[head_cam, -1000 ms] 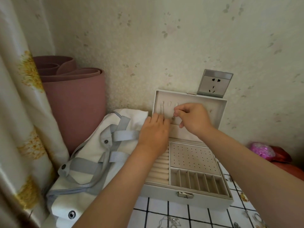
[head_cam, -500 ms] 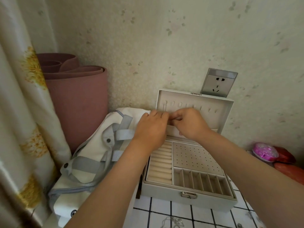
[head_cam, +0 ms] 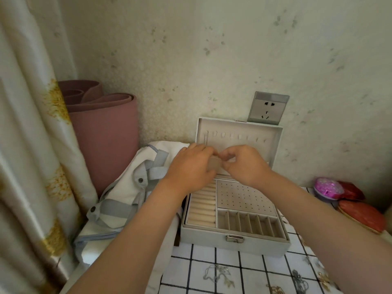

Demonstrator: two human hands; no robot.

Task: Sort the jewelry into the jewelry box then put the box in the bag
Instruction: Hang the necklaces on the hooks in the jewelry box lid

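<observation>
So a second earlier my right hand [head_cam: 244, 164] was up at the hook row [head_cam: 239, 136] inside the lid [head_cam: 273, 141], with my left hand [head_cam: 191, 166] lying flat against the lining beside it. By this point both had dropped lower and met in front of the bottom half of the lid, fingertips nearly touching. The right thumb and forefinger were curled into a pinch and the left thumb was blurred. Whatever was between them was too small to make out, so honestly I couldn't tell if either hand had hold of anything.

One thin chain [head_cam: 206, 138] hung from the leftmost hook. My guess is I'd just got it hooked and was tucking the loose end down.

The jewelry box [head_cam: 233, 245] sat open on the checked cloth [head_cam: 250, 270] with its lid leaning back by the wall. The ring rolls [head_cam: 202, 206], earring panel [head_cam: 241, 196] and divider slots [head_cam: 248, 224] looked bare. The white bag [head_cam: 131, 187] lay slumped just left of the box, touching it.

There were still loose necklaces [head_cam: 216, 272] on the cloth near me, so sorting had barely started and bagging was a long way off.
</observation>
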